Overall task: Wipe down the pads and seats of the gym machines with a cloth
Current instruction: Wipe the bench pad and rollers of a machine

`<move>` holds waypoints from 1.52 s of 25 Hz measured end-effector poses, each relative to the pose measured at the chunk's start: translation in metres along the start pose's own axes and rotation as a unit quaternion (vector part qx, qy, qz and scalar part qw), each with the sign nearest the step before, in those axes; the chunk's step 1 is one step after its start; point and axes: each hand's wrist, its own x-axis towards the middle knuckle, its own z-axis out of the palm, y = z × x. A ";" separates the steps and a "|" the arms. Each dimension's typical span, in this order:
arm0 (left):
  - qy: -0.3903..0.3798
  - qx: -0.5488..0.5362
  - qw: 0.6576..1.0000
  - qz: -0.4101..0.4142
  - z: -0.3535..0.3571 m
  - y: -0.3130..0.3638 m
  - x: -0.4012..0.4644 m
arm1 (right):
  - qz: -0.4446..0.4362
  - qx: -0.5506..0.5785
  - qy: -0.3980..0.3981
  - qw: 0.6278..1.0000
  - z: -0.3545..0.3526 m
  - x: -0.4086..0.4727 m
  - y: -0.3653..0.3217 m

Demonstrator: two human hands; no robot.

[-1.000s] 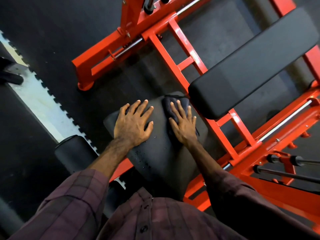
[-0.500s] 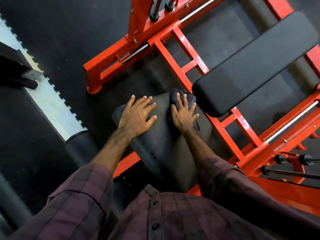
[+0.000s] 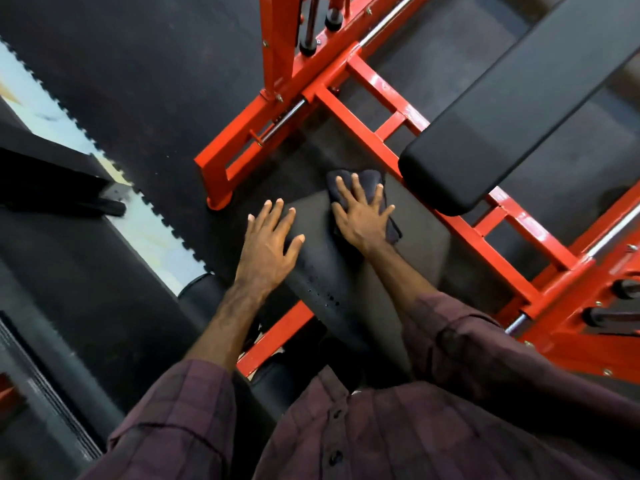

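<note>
Closest to me is the person's plaid maroon shirt sleeve (image 3: pixel 194 403), both forearms reaching out over the black padded seat (image 3: pixel 349 278) of the red steel gym machine (image 3: pixel 460 230). Small droplets bead on the seat's near left part, so I would judge that patch not yet wiped. The left hand (image 3: pixel 268 247) lies flat on the seat's left edge, fingers spread, holding nothing, seemingly as a brace. The right hand (image 3: pixel 363 220) is the working grip: fingers spread and straight, palm pressing the dark folded cloth (image 3: pixel 367 183) onto the seat's far end. The cloth sits directly under and just beyond that hand; the seat's long axis runs back toward the person, so the unwiped length lies nearer than the cloth. Beyond, tilted and well apart from the hands, is the long black back pad (image 3: pixel 519 109), apparently untouched.
</note>
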 end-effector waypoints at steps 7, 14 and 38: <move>-0.054 -0.002 0.998 -0.006 -0.008 0.000 0.003 | -0.028 -0.029 -0.001 0.999 -0.001 -0.053 0.065; -0.046 -0.002 0.999 0.017 -0.008 -0.004 0.000 | -0.129 -0.042 0.004 0.991 0.017 -0.074 0.028; -0.051 -0.012 0.999 0.002 -0.002 -0.003 -0.015 | -0.055 -0.045 -0.015 0.997 0.012 -0.146 0.091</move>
